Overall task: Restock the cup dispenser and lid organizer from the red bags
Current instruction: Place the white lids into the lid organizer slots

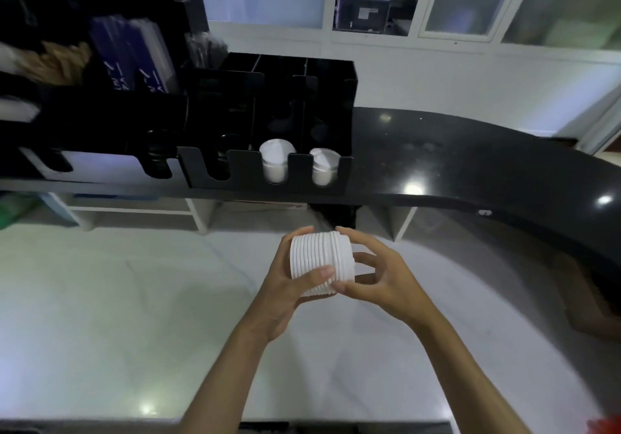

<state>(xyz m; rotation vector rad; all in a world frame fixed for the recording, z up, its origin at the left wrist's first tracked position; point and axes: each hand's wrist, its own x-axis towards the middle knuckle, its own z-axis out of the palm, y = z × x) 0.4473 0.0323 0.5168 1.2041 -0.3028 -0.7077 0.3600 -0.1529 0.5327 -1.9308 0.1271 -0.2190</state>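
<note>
I'm gripping a stack of white lids (322, 263) sideways, left hand (285, 294) and right hand (376, 274) fingers curled round it. Next: lift it toward twelve o'clock into the lid organizer (268, 178) on the counter (470, 164), squarely over a slot.

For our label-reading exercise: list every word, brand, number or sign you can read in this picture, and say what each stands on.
No text can be read for certain.
Purple packets in the black rack: pale marks, too blurred to read.
Grey machine behind the window: a label, too small to read.
Stack of white lids gripped by the left hand and right hand: no print shows.
Black lid organizer: no label shows.
</note>
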